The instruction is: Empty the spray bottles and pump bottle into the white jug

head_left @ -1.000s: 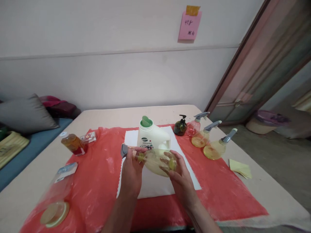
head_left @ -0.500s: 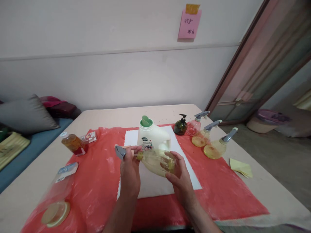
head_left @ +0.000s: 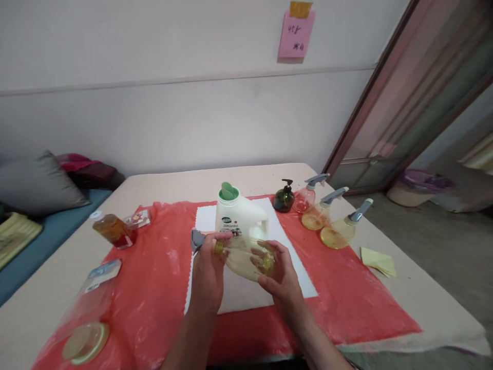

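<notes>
Lying on its side between the two hands, the clear yellowish plastic spray bottle (head_left: 246,257) is held just above the white paper sheet (head_left: 246,293) at the middle of the red plastic cover (head_left: 154,288) on the beige table (head_left: 250,177). The right hand (head_left: 279,280) cups the bottle's rounded base, fingers curled round it and closed on it. The left hand (head_left: 208,272) wraps the neck end, fingers shut about the grey trigger head (head_left: 197,239), whose tip pokes out beyond the knuckles.

Compared with half a second ago, the grey head has drawn in closer to the neck: then it stuck out further to the left with a short stretch of tube showing, and now only its tip is seen. That reads as the head turning or sliding on the threaded yellow neck, though the fingers hide the joint itself.

Just behind the hands stands a white jug with a green cap (head_left: 233,216). To the right are a dark green pump bottle (head_left: 284,198) and three more trigger spray bottles (head_left: 331,221) in a row. On the left lie a small amber bottle (head_left: 111,228) and a clear bag (head_left: 87,318).
</notes>
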A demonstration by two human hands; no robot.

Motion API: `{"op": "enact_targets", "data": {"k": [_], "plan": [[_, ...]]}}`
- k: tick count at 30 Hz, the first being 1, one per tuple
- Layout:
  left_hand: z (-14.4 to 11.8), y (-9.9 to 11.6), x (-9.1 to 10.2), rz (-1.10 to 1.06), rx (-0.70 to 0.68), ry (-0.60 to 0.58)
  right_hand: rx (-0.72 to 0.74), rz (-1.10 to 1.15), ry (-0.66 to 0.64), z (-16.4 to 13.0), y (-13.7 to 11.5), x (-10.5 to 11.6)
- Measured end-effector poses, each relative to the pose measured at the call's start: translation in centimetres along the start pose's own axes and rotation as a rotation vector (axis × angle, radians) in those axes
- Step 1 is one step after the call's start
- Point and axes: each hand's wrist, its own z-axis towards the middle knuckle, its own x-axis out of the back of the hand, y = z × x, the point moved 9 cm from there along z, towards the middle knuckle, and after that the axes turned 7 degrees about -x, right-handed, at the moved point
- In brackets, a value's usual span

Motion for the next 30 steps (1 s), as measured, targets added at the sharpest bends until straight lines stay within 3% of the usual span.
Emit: {"op": "enact_targets", "data": {"k": [4, 9, 16, 20, 24, 27, 30], "plan": [[-0.3, 0.8, 0.1, 0.056, -0.041, 0.01, 0.015, 0.006, -0.004, 0.0, 0.3, 0.1], [-0.1, 0.3, 1.1, 0.027, -0.023, 0.045, 0.003, -0.002, -0.039, 0.2, 1.1, 0.2], [-0.1, -0.2, 1.2, 0.058, -0.007, 0.064, -0.417, -0.051, -0.038, -0.8, 6.1, -0.1], [-0.3, -0.8, 2.4, 0.109, 0.033, 0.236, -0.527, -0.007, -0.045, -1.4, 7.2, -0.8], [0.1, -0.3, 3.6, 0.181, 0.014, 0.339, -0.446, 0.027, -0.048, -1.4, 7.0, -1.4], [0.5, 0.7, 3.5, 0.252, -0.032, 0.293, -0.281, -0.016, -0.071, -1.1, 6.4, -1.6], [0.5, 1.2, 2.8, 0.294, -0.029, 0.198, -0.333, -0.044, -0.15, -1.3, 7.5, -1.9]]}}
